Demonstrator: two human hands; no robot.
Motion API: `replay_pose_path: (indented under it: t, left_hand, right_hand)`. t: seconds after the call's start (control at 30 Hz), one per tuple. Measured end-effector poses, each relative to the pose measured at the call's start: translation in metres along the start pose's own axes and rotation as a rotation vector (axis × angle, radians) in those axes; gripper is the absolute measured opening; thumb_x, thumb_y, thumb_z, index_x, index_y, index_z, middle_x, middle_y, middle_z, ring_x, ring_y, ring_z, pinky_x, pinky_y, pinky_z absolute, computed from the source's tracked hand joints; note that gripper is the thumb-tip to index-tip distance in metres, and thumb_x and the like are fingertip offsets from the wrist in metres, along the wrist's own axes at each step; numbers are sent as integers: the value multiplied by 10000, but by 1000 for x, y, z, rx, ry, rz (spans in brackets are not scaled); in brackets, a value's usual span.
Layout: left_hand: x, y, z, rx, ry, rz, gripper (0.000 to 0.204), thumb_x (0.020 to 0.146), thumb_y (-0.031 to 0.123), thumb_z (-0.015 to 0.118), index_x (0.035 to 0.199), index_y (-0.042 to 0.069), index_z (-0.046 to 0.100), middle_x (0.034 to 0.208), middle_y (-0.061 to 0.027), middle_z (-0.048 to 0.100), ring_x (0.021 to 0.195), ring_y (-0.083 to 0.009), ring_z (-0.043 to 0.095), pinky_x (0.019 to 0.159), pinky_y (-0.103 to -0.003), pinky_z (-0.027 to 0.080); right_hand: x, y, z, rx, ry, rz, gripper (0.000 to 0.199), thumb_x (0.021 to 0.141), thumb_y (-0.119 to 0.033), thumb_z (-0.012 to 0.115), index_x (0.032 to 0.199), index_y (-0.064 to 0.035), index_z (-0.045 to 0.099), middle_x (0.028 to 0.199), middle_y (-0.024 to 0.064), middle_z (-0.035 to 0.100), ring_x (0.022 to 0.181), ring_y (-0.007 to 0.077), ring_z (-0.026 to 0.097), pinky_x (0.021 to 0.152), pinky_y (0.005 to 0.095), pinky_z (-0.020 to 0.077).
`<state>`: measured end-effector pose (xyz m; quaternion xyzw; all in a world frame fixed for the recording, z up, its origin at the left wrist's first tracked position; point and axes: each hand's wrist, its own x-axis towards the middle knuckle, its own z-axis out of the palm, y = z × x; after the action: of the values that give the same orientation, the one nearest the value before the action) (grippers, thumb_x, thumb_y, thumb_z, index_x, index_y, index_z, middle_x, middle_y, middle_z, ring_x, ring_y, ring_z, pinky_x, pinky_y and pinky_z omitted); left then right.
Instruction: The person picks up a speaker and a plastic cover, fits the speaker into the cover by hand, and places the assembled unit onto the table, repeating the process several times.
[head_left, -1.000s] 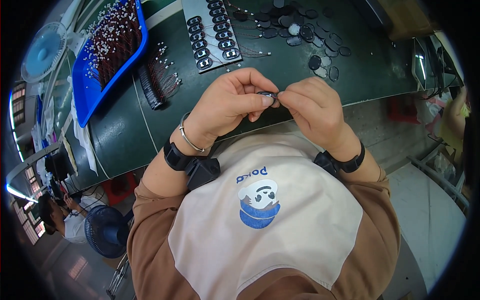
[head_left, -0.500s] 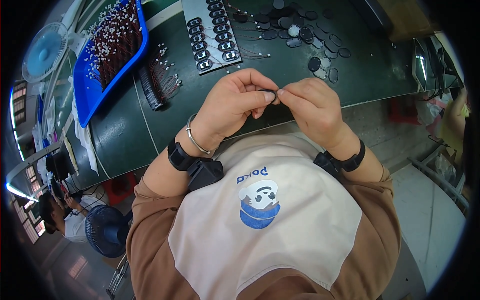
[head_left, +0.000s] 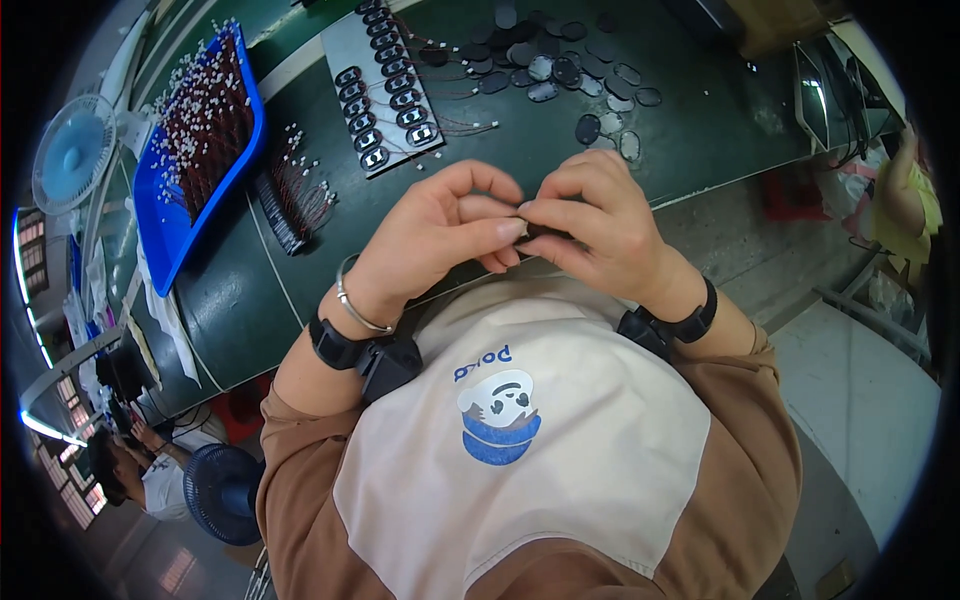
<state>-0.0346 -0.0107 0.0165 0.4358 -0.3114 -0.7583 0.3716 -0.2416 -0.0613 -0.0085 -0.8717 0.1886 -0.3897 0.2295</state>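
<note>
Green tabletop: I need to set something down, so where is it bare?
It is bare at right, between the loose discs and the dark panel, and at front left, between the blue tray, the stacked dark parts and the near edge. It is crowded at top centre, with the board and discs, and front middle, around the left hand and right hand.

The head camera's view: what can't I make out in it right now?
All in the head view:
- Small dark part: its shape, mostly hidden by the fingers of the left hand and right hand.
- Pale plate: its far end, cut off by the upper edge.
- Person in yellow: mostly cut off by the dark rim.
</note>
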Motion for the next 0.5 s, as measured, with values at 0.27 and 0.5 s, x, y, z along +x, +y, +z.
replay_pose_path:
  t: [0.27,0.5]
  left_hand:
    - [-1,-12,-22,-243,-266,-176,216,848,35,635,1021,-45,534,950,-169,644,851,-239,678,724,-295,583]
    - [8,-7,-26,-367,-337,-38,324,838,70,647,1101,-71,521,977,-202,623,868,-259,673,741,-333,588]
  right_hand:
    - [6,-3,-13,55,-45,-126,347,639,-177,779,950,-64,671,965,79,575,879,265,540,770,370,422]
    - [6,47,-41,-401,-99,178,338,653,-150,756,961,-47,661,975,89,589,910,273,545,817,349,428]
